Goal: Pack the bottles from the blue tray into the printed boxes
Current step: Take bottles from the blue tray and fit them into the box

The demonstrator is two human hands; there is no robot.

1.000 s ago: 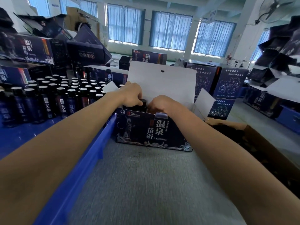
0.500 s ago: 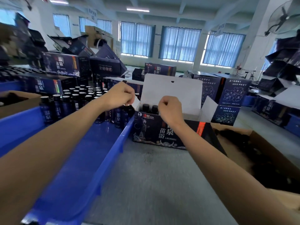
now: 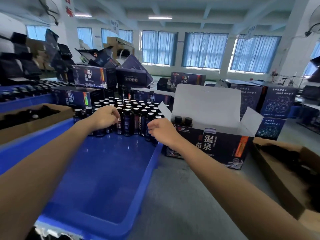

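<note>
Our left hand point(image 3: 105, 116) is down on the front row of bottles point(image 3: 131, 111). Its fingers curl round the top of one bottle point(image 3: 119, 122), which we judge it is ready to lift. Our right hand point(image 3: 161, 130) hangs just to its right, fingers loosely bent and holding nothing, fingertips close to the row's right end. We think it is reaching for a bottle of its own, so that two cross together.

Both hands work over the far end of the tray point(image 3: 103, 170), where the bottles stand upright, caps up and packed close. Under our forearms the tray shows its blue floor, which suggests rows are taken from the front.

Just right of the right hand, outside the tray wall, the box point(image 3: 213, 144) stands with its lid point(image 3: 206, 104) thrown back, so bottles can drop straight in. Two packed bottles point(image 3: 183, 120) stand in the corner nearest that hand; the rest of the inside is hidden.

Beyond the hands are stacked boxes point(image 3: 90, 77). Far left sits a left carton point(image 3: 52, 118), far right a right carton point(image 3: 277, 170).
</note>
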